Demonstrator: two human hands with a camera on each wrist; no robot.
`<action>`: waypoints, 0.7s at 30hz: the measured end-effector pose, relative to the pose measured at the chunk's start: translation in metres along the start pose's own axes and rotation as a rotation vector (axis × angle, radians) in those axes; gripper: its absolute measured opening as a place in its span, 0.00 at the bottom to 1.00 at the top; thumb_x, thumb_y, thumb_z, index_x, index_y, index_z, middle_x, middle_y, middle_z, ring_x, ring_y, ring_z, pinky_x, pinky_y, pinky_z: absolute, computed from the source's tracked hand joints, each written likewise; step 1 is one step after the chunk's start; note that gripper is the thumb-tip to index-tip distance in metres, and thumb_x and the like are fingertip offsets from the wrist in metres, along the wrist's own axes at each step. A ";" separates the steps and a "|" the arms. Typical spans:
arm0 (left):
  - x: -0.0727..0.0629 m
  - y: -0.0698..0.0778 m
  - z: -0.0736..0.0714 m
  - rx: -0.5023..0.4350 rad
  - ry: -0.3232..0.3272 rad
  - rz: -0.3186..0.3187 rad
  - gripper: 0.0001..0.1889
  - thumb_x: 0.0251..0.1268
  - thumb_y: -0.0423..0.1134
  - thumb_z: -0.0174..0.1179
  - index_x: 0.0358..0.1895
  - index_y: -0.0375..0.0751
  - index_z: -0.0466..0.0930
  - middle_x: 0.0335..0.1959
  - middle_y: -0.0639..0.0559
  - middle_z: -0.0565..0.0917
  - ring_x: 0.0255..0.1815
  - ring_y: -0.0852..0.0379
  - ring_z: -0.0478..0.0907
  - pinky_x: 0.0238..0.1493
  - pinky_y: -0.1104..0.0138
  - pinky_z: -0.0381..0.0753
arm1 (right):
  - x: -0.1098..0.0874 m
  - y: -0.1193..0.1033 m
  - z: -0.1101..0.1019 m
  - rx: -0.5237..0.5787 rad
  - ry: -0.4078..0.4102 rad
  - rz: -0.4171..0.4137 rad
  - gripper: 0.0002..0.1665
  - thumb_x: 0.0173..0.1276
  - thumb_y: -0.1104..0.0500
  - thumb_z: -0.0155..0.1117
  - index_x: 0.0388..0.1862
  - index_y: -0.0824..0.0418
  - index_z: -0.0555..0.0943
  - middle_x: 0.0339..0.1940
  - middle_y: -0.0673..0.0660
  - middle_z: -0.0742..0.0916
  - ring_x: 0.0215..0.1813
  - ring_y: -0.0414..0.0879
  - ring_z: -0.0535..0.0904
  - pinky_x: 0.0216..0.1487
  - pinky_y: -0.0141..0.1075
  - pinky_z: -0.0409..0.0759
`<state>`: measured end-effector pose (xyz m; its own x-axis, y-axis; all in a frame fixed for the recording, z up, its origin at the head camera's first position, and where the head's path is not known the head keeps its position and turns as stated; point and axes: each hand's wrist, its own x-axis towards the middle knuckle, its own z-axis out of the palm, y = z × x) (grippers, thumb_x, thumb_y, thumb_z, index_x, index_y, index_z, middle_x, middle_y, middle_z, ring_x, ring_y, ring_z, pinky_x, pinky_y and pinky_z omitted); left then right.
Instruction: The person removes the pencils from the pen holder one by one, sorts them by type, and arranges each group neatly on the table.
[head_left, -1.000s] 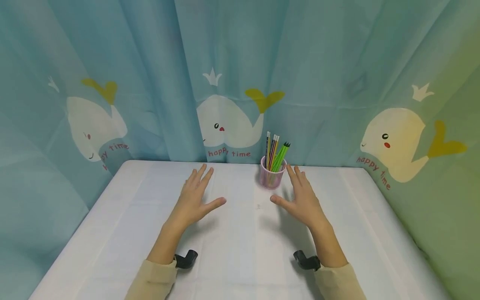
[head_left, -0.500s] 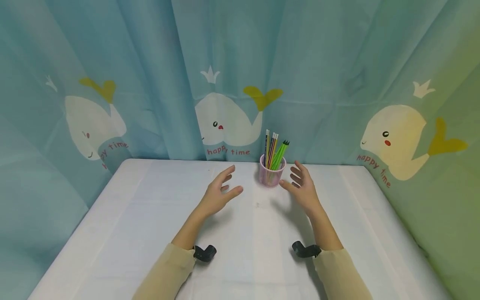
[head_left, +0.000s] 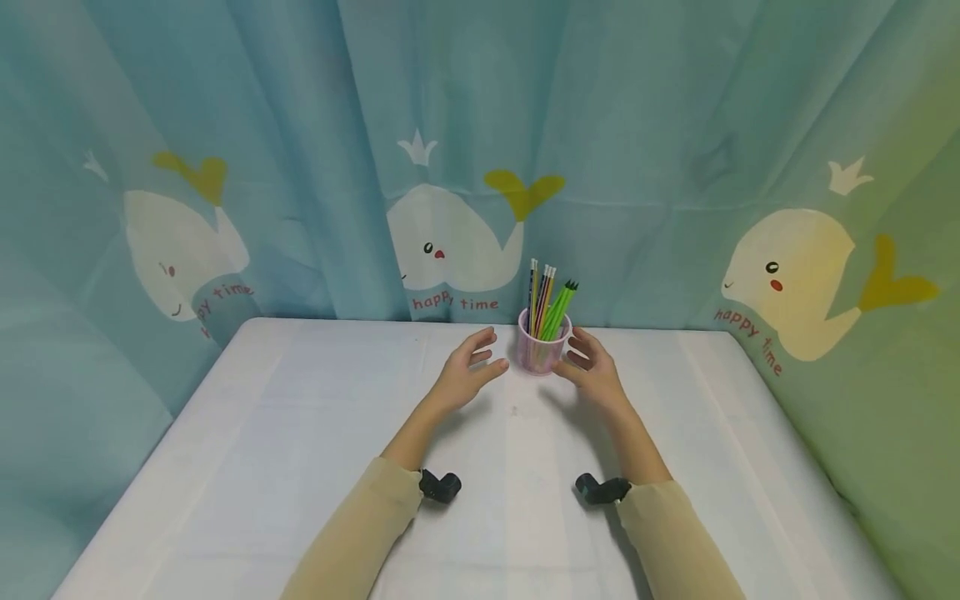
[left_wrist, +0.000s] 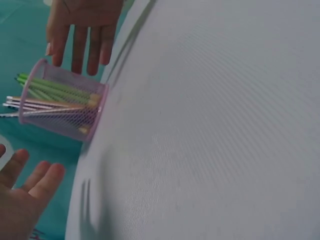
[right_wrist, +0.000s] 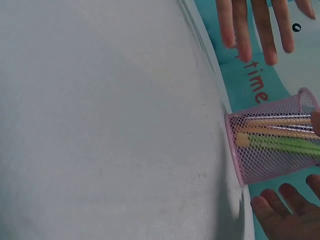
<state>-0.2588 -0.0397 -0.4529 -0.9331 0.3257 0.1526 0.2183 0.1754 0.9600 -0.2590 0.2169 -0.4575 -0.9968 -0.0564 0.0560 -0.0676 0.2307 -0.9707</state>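
Observation:
A pink mesh pencil cup stands upright near the table's back edge. Several striped pencils with white ends and several green pencils with dark tips lean inside it. My left hand is to the cup's left, a gap between them, fingers loosely bent. Close by the cup's right side is my right hand, its thumb in front of the cup's lower right in the head view. Both wrist views show the mesh cup between the two hands, and neither hand grips it.
A white cloth covers the table, whose back edge meets a blue-green curtain printed with whales. Each wrist wears a black camera mount.
My left hand has moved right and slightly forward towards the cup. My right hand has shifted slightly, staying by the cup. The fingers of both hands have gone from spread to loosely bent.

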 end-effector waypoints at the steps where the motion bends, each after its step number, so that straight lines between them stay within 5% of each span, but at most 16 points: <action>1: 0.003 -0.001 0.002 0.002 -0.002 -0.004 0.37 0.69 0.42 0.63 0.77 0.40 0.57 0.75 0.40 0.65 0.72 0.35 0.66 0.71 0.50 0.71 | 0.002 0.001 0.000 -0.004 -0.005 -0.006 0.48 0.66 0.63 0.69 0.80 0.62 0.54 0.76 0.69 0.65 0.75 0.67 0.63 0.73 0.56 0.68; 12: 0.026 -0.007 0.023 0.019 -0.044 -0.046 0.42 0.69 0.43 0.64 0.79 0.38 0.50 0.78 0.39 0.59 0.74 0.34 0.62 0.72 0.47 0.68 | 0.009 0.006 0.007 0.087 -0.018 0.000 0.45 0.67 0.62 0.69 0.78 0.61 0.57 0.77 0.65 0.66 0.75 0.65 0.64 0.72 0.55 0.69; 16: 0.031 -0.006 0.027 0.012 -0.049 -0.072 0.43 0.69 0.45 0.64 0.80 0.41 0.49 0.79 0.41 0.57 0.75 0.35 0.60 0.73 0.49 0.68 | 0.005 -0.007 0.010 0.120 -0.019 0.005 0.45 0.66 0.65 0.69 0.77 0.65 0.58 0.77 0.67 0.66 0.74 0.67 0.65 0.72 0.54 0.69; 21: 0.036 -0.007 0.032 0.002 -0.065 -0.022 0.40 0.69 0.40 0.63 0.79 0.40 0.52 0.78 0.41 0.59 0.77 0.42 0.59 0.76 0.54 0.64 | 0.000 -0.020 0.011 0.142 -0.024 0.026 0.46 0.65 0.67 0.68 0.77 0.69 0.56 0.77 0.69 0.65 0.75 0.67 0.64 0.72 0.52 0.69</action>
<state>-0.2849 0.0006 -0.4615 -0.9173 0.3811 0.1155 0.1982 0.1853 0.9625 -0.2571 0.2011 -0.4404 -0.9968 -0.0758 0.0261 -0.0331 0.0927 -0.9951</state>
